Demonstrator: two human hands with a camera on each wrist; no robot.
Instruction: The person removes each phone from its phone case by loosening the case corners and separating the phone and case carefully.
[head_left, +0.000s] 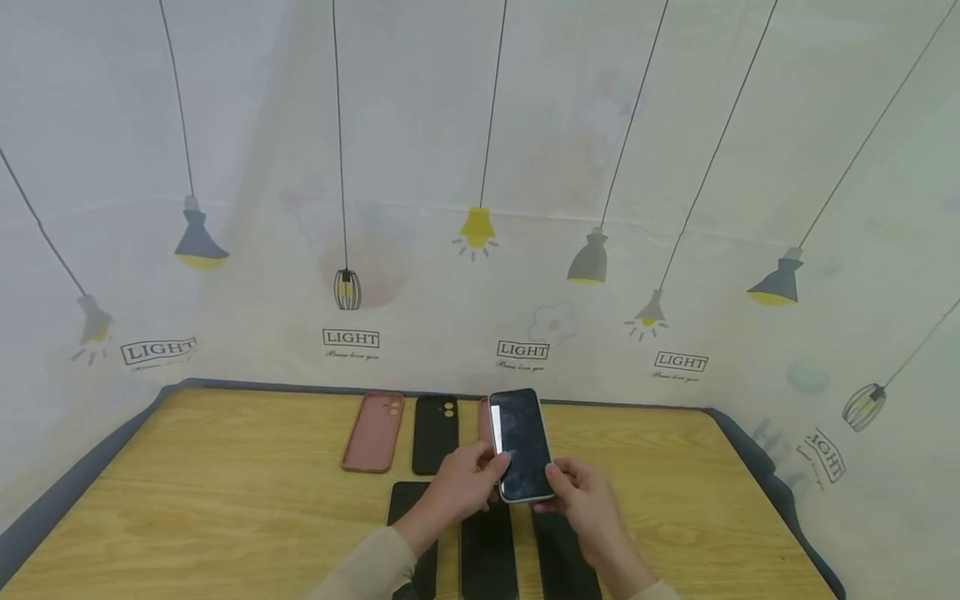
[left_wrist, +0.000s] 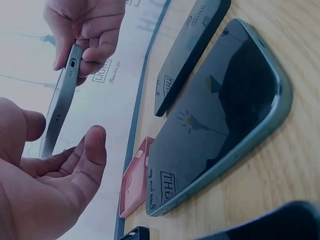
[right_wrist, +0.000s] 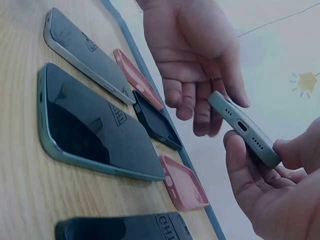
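Both hands hold a smartphone [head_left: 520, 442] with a dark screen and a pale edge, raised above the table and tilted. My left hand [head_left: 463, 483] grips its left side, thumb on the screen and fingers behind. At the lower right corner, my right hand [head_left: 588, 500] pinches it between thumb and fingers. The charging port shows on the pale green-grey bottom edge of the smartphone [right_wrist: 243, 126] in the right wrist view. Below the hands lie several dark-screened phones, including the middle phone [head_left: 489, 554], partly covered by the arms in the head view.
At the table's back stand a pink phone case [head_left: 372, 433], a black phone case [head_left: 435, 437] and a second pink case [head_left: 484, 421], half hidden behind the raised phone. The wooden table [head_left: 225, 483] meets a lamp-printed cloth [head_left: 420, 167] at its far edge.
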